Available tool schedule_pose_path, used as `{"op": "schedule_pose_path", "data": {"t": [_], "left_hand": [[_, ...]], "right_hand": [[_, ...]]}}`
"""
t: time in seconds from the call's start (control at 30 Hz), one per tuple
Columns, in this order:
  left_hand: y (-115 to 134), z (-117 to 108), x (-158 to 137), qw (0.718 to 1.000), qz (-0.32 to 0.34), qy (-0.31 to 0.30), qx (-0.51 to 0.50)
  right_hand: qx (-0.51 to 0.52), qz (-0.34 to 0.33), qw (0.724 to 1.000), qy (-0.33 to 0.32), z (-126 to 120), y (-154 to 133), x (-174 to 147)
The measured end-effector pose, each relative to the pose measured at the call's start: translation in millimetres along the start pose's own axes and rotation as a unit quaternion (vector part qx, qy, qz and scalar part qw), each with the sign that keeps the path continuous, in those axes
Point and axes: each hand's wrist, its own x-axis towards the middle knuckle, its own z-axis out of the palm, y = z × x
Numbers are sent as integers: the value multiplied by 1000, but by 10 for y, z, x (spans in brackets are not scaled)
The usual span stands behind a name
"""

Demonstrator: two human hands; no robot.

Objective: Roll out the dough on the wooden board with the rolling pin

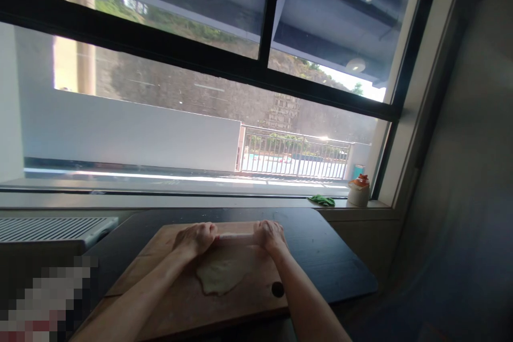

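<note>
A rolling pin (pixel 235 238) lies crosswise near the far edge of a wooden board (pixel 168 299). My left hand (pixel 202 236) is closed round its left end, and my right hand (pixel 269 232) grips the right end. Between my forearms a thin, uneven sheet of dough (pixel 222 272) is spread on the board, its far side reaching to the pin. The parts of the pin under my fingers are hidden.
The board rests on a dark table (pixel 328 256) below a wide window. On the sill stand a white jar (pixel 358 192) with an orange top and a crumpled green cloth (pixel 321 200). A ridged grey panel (pixel 52 228) is at left.
</note>
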Motion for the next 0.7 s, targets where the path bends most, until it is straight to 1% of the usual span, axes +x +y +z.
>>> {"op": "schedule_pose_path", "data": {"t": [0.07, 0.17, 0.37, 0.47, 0.57, 0.7], "left_hand": [[-10, 3, 41, 1000, 1, -6, -2], [-10, 23, 1, 1000, 10, 7, 0], [19, 58, -269, 997, 38, 64, 18], [20, 68, -352, 995, 52, 80, 28], [9, 85, -326, 995, 50, 74, 34], [1, 97, -142, 998, 27, 46, 36]], "right_hand": [[2, -1, 1000, 2, 13, 4, 49], [5, -9, 1000, 20, 41, 9, 31], [13, -44, 995, 93, 52, 21, -274], [12, -61, 991, 118, 30, 28, -403], [11, -67, 991, 117, 20, 28, -410], [8, -60, 994, 90, 37, 27, -256]]}}
